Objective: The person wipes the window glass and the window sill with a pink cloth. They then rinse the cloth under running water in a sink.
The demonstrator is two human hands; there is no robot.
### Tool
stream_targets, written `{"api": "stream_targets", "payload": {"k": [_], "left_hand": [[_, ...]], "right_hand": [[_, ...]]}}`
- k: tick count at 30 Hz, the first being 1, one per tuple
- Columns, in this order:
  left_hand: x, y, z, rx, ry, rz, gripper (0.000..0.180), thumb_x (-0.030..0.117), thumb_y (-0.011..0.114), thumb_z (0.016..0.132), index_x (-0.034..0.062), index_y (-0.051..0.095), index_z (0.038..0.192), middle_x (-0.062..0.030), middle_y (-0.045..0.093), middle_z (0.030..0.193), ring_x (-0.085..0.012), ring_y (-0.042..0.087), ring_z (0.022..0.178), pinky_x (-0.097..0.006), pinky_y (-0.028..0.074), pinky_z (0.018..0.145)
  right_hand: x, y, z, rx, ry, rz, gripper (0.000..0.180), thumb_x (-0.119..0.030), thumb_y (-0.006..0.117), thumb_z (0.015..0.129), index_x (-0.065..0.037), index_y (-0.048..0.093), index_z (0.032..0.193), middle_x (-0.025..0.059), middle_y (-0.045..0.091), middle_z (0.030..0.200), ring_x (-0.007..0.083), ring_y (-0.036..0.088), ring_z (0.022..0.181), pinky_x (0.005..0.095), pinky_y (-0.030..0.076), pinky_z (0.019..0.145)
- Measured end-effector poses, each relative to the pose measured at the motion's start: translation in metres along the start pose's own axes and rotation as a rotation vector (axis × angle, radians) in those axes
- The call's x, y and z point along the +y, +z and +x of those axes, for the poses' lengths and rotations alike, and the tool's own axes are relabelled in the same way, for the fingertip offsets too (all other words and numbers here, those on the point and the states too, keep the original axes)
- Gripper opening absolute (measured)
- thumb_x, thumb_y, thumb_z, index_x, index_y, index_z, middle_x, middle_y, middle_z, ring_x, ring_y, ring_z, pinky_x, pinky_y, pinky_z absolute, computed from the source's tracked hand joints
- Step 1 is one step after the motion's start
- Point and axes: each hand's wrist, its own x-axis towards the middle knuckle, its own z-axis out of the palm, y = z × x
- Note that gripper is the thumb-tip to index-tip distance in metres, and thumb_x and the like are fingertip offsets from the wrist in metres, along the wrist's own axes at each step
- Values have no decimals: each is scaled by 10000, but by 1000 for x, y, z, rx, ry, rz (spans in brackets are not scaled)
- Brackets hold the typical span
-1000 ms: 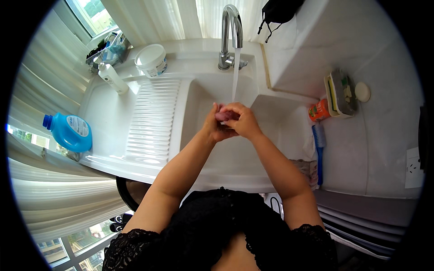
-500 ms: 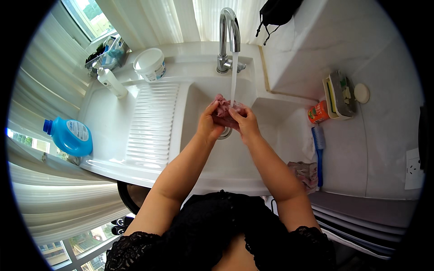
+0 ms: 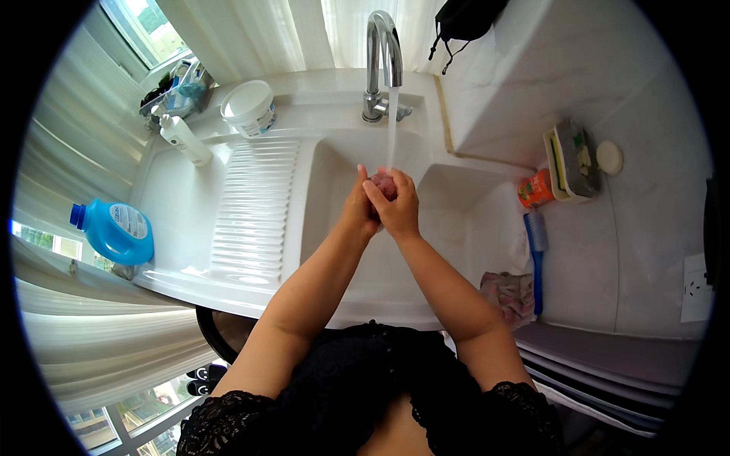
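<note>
Both forearms come up from the lower edge & meet over the white sink (image 3: 334, 251). Left hand (image 3: 359, 207) & right hand (image 3: 398, 209) are pressed together, cupped round a small pinkish lump (image 3: 382, 185), held right under the water stream (image 3: 392, 129) from the chrome tap (image 3: 382, 45). Fingers curl inward, wrists bent toward each other. Ribbed drainboard (image 3: 255, 205) lies to the left, blue detergent bottle (image 3: 114, 232) at the counter edge.

A home kitchen or utility corner — a white sink (image 3: 342, 251) with ribbed drainboard (image 3: 255, 205) and chrome tap (image 3: 382, 61) at twelve o'clock, curtained window behind, blue detergent bottle (image 3: 114, 232) at nine, dish brush (image 3: 536, 258) at three.
</note>
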Motion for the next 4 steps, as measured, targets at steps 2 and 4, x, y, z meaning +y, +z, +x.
{"api": "stream_targets", "payload": {"k": [2,4], "left_hand": [[-3,-7,3,56,105,74,560,563,384,988,59,573,1142,-93,640,1077,-210,641,950,-312,534,778],[-9,-12,9,75,148,113,571,561,372,992,44,570,1135,-96,644,1066,-211,648,932,-296,539,761]], "right_hand": [[-34,1,1,-20,151,-114,310,-263,726,789,-47,656,1001,105,662,1035,276,631,934,373,515,772],[-38,-5,7,-91,360,-97,312,-275,735,809,-64,667,1028,89,622,1065,243,594,948,334,498,821]]}}
